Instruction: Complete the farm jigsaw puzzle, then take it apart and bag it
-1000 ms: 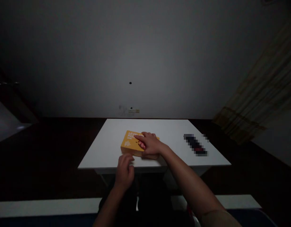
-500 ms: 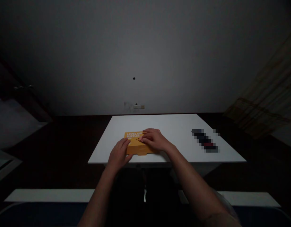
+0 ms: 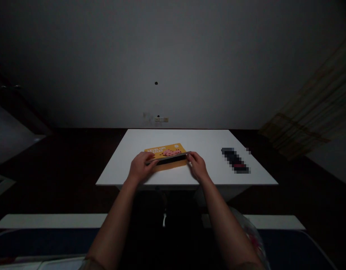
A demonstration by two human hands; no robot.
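Observation:
An orange puzzle box (image 3: 168, 147) with white lettering and a pink picture on its top lies near the front edge of the white table. Its lid is lifted a little at the front, and a dark gap (image 3: 173, 160) shows beneath the lid edge. My left hand (image 3: 139, 167) grips the left front corner, fingers on top and thumb along the front. At the right front corner, my right hand (image 3: 199, 167) pinches the lid edge. The inside of the box is too dark to make out.
On the right side of the white table (image 3: 195, 138) lies a dark, pixelated object (image 3: 235, 161) with a red patch. A wall (image 3: 206, 75) with a socket strip (image 3: 161, 119) stands behind the table. A curtain (image 3: 296, 123) hangs at the right.
My right hand has moved from the box top to its right front corner. The front flap has come out and the lid edge has risen, exposing a dark gap.

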